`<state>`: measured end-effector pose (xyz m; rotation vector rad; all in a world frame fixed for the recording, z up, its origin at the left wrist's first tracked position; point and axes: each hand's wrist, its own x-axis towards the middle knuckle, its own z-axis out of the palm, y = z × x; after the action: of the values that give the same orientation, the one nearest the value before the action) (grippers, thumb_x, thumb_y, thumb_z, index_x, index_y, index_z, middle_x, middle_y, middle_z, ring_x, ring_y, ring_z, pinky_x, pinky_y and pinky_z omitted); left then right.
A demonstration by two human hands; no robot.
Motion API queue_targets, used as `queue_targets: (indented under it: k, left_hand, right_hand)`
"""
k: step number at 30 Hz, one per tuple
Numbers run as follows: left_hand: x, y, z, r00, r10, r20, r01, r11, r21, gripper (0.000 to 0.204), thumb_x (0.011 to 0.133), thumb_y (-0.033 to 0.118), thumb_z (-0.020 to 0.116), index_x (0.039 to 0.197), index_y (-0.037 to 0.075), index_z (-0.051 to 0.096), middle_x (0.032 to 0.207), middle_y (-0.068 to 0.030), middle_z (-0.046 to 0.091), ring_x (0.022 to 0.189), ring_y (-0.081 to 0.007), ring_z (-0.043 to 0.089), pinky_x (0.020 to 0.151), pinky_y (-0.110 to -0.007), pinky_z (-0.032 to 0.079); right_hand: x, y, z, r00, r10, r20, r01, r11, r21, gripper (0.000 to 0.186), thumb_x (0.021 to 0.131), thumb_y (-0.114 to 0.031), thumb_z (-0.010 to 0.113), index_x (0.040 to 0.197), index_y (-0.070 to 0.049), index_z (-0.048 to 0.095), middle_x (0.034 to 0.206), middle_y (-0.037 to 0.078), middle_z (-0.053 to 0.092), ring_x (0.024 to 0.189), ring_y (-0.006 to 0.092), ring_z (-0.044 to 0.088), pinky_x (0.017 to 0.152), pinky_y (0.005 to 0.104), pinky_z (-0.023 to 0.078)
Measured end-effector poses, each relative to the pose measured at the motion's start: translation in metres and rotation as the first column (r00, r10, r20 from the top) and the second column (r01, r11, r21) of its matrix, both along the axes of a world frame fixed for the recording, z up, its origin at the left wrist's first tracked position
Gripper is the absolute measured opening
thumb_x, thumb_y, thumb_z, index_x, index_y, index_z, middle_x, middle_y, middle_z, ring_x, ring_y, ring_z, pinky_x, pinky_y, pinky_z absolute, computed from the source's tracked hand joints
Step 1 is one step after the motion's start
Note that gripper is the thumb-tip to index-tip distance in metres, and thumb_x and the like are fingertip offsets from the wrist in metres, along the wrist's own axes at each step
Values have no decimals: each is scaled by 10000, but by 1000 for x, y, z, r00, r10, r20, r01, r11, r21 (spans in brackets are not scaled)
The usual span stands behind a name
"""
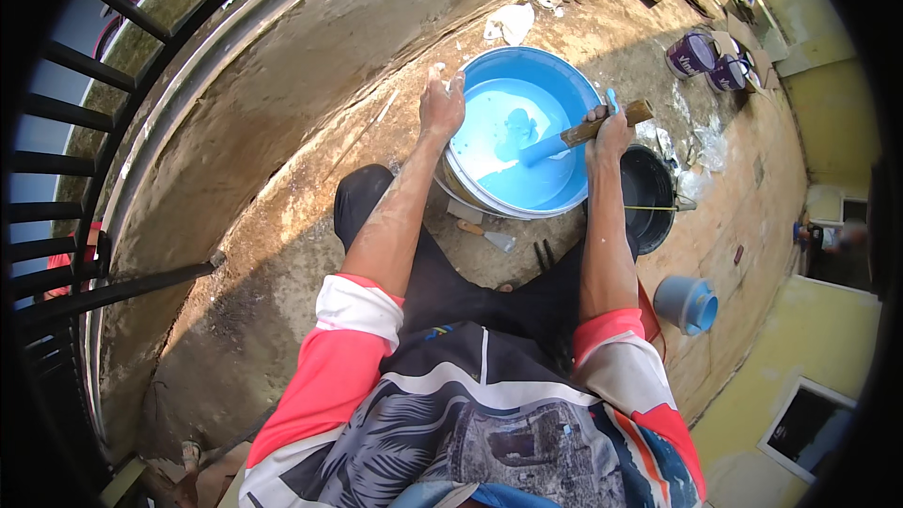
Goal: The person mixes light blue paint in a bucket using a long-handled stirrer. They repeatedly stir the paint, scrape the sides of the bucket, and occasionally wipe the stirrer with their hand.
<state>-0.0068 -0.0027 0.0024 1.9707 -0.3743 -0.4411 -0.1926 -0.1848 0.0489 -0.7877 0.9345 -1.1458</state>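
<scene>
Evidently, the right hand (611, 130) clasps the stick (574, 135) (likely stiff, slick where painted; hold bare wood); left hand (441, 105) at the bucket (557, 75), grip unclear.

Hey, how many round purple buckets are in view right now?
2. One purple bucket is at the upper right, beyond the large round bucket of blue paint; the second purple bucket is just right of it, beside brown cardboard, which may hide more.
</scene>
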Motion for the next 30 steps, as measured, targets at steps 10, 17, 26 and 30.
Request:
queue_targets:
  k: [10, 17, 26, 30]
  left_hand:
    - [4, 7, 0, 1000, 0, -29, -1, 1000, -30, 620, 1013, 402, 526, 1437, -43, 441, 1345, -344, 565, 1278, -468, 540, 1090, -483, 411]
    - [3, 2, -2, 999, -17, -32, 15, 999, -50, 627, 1010, 410, 525, 1433, -45, 441, 1349, -343, 562, 1286, -467, 533, 1094, -482, 408]
    - [7, 1, -9, 1000, -21, -22, 20, 999, -32, 634, 1009, 411, 517, 1441, -47, 434, 1378, -338, 544, 1317, -459, 511, 1111, -480, 393]
    - [4, 2, -6, 999, -31, -40, 30, 999, -32, 627, 1009, 400, 517, 1447, -39, 426, 1374, -335, 549, 1310, -461, 518, 1107, -487, 396]
  right_hand:
    - [-72, -12, 188, 967, 4, 256, 40, 986, -165, 267, 988, -189, 608, 810, -115, 423, 680, 20, 382, 639, 184, 445, 727, 412, 414]
    - [-95, -33, 242, 963, 113, 243, -24, 940, -341, 212, 1004, -175, 549, 878, -75, 411, 710, 33, 381, 654, 183, 437, 726, 417, 396]
    - [-98, -43, 251, 965, 108, 239, -12, 928, -372, 229, 991, -160, 564, 858, -72, 400, 704, 47, 385, 657, 207, 440, 732, 431, 404]
    - [-103, -51, 253, 961, 117, 250, -16, 929, -371, 239, 990, -160, 572, 852, -75, 396, 701, 54, 384, 660, 211, 444, 734, 434, 408]
